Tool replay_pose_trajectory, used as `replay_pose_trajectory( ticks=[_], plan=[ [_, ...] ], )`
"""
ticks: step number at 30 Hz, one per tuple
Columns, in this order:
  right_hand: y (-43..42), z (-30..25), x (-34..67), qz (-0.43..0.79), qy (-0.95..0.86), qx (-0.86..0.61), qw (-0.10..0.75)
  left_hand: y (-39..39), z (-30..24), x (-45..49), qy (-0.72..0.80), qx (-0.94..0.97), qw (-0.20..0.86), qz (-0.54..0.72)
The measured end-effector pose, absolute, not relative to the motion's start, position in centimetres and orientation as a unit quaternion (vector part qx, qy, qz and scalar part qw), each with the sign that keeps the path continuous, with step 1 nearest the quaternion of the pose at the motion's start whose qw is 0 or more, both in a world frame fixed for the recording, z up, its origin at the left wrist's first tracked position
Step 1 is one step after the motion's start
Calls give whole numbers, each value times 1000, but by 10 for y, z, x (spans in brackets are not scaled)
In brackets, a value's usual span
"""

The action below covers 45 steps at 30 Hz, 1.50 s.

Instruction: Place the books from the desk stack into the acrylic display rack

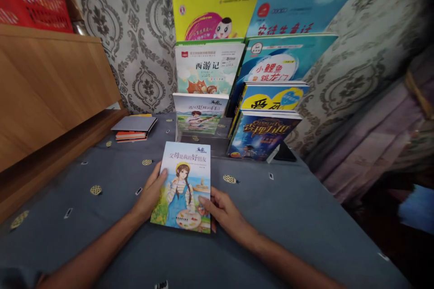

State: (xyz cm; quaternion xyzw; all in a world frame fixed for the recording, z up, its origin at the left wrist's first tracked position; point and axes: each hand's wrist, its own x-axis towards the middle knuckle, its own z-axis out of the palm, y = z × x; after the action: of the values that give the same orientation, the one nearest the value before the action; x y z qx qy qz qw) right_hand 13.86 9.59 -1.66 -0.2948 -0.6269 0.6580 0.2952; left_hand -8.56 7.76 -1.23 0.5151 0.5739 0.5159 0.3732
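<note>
Head view: left hand and right hand clamp a book by its left and right edges, over the near cloth. Farther back, upright books form two rows; far left, a stack lies by a cabinet.

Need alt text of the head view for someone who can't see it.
The left hand and right hand hold an illustrated book by its side edges over a gray patterned cloth. Behind it, upright books stand in two columns before patterned wallpaper; a book stack lies left, near a wooden cabinet.
</note>
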Motion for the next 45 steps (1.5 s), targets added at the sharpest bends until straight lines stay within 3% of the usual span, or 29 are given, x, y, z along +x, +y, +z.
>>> replay_pose_trajectory(
  ticks=[6,14,18,24,29,33,37,45],
  plan=[
    [99,-16,141,684,-619,-291,255,79,-20,-91,578,511,370,517],
    [102,-22,142,692,-584,-334,263,85,-35,-100,563,560,339,504],
    [104,-17,144,680,-593,-353,249,84,-40,-105,589,638,222,445],
    [112,-1,151,632,-640,-407,159,83,-52,-108,606,733,37,307],
    [118,0,154,554,-660,-471,192,84,-54,-109,601,750,-6,277],
    [118,-8,154,377,-758,-476,238,84,-52,-108,597,757,-20,265],
    [113,-11,152,227,-827,-476,194,87,-50,-108,602,759,-32,246],
    [106,-7,149,137,-859,-466,163,109,-42,-109,570,790,-59,215]
  ],
)
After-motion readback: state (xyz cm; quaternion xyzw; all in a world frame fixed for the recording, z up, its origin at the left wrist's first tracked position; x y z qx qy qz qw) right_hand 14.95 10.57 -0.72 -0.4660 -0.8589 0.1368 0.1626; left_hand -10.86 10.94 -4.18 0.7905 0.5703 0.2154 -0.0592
